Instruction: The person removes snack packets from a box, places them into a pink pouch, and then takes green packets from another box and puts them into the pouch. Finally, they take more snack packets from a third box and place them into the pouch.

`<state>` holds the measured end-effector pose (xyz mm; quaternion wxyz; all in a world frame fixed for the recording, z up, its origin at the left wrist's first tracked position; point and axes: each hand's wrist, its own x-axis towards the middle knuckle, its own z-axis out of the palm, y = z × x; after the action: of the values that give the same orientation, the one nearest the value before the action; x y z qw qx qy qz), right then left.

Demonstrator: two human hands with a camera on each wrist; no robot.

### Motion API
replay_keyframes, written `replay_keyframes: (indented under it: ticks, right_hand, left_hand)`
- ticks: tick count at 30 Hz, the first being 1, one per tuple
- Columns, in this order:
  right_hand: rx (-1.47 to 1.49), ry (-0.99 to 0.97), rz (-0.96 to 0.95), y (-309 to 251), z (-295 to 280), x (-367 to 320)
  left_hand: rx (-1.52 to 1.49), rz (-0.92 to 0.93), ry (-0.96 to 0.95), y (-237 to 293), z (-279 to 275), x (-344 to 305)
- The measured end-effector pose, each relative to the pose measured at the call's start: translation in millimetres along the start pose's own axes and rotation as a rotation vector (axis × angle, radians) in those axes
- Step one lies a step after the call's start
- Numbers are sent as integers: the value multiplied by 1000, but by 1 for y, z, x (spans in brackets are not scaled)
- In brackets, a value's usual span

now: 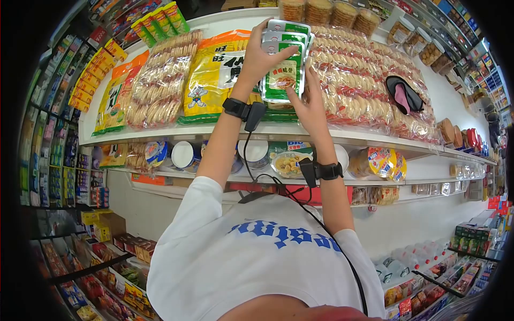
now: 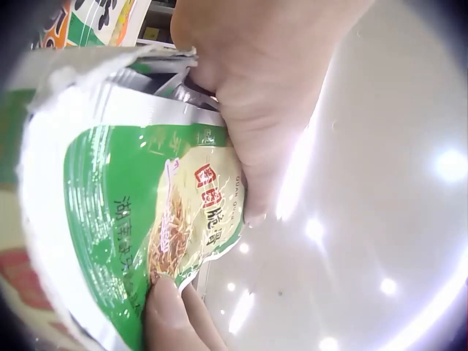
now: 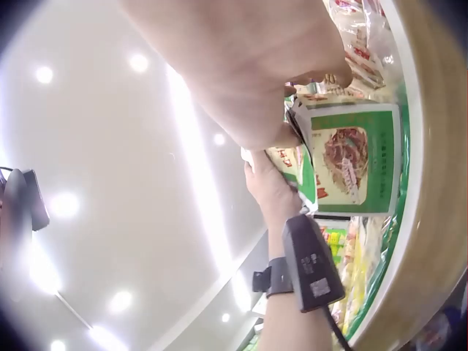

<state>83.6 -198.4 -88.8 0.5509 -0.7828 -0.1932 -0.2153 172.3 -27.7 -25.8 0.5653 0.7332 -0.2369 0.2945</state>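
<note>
Both hands hold a small carton [image 3: 355, 161] of green-and-white snack pouches above the upper shelf. The front pouch [image 1: 284, 75] faces me, with several more pouches [image 1: 289, 28] standing behind it. At the carton's left side is my left hand [image 1: 259, 60], its thumb lying across the upper part of the front pouch. My right hand [image 1: 310, 104] grips the lower right, thumb pressed on the pouch's lower edge. A rough torn rim [image 2: 110, 62] on the carton shows in the left wrist view. The fingers behind the carton are mostly hidden in the head view.
Large yellow snack bags [image 1: 214, 75] and clear packs of round crackers [image 1: 348, 75] line the upper shelf [image 1: 267, 130]. A black-and-pink pouch [image 1: 404, 95] lies on the crackers at right. Instant noodle tubs [image 1: 257, 152] fill the shelf below. Jars [image 1: 399, 31] stand at the back.
</note>
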Motion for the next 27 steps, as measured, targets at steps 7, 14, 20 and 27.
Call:
replay_keyframes:
  ticks: [7, 14, 20, 27]
  right_hand:
    - [298, -146, 155, 4, -11, 8]
    - [16, -165, 4, -8, -16, 34]
    - [241, -227, 103, -4, -13, 37]
    - [-93, -238, 70, -12, -19, 40]
  left_hand:
    - [98, -55, -27, 14, -3, -1]
    - [60, -54, 28, 13, 5, -7]
    - [-99, -164, 80, 5, 5, -19]
    - [287, 51, 195, 5, 3, -17]
